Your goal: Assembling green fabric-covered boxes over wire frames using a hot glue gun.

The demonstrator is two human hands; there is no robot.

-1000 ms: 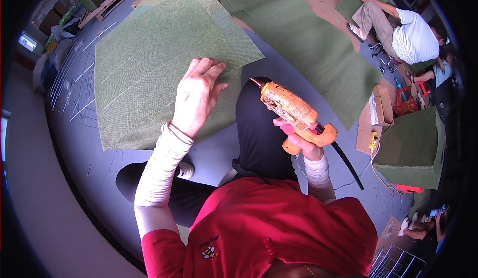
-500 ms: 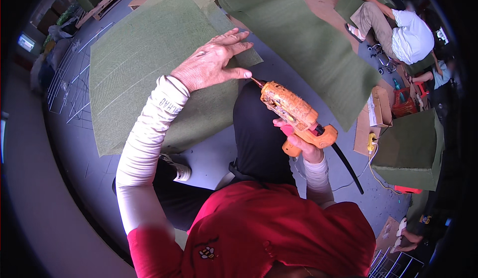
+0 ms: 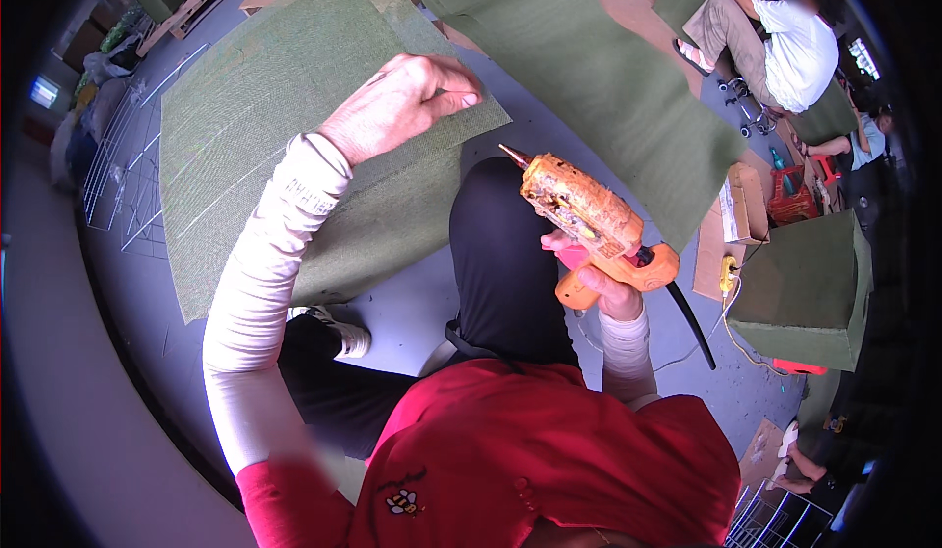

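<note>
Grips orange hot-glue gun [image 3: 586, 207] in R hand [image 3: 616, 295], wrapped round handle [image 3: 576, 291], w/ nozzle [image 3: 515, 155] aimed up-L, nr bent knee [image 3: 491, 209]. Holds L hand [image 3: 394, 102] over grn mesh sheet [image 3: 285, 97], w/ fingers bent twd thumb; cannot tell if pinching anything or touching sheet.

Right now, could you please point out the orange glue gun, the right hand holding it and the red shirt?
Orange glue gun [image 3: 585, 207]: head view, on its barrel.
Right hand [image 3: 616, 296]: head view, near the thumb's base.
Red shirt [image 3: 549, 440]: head view, on its front.
</note>
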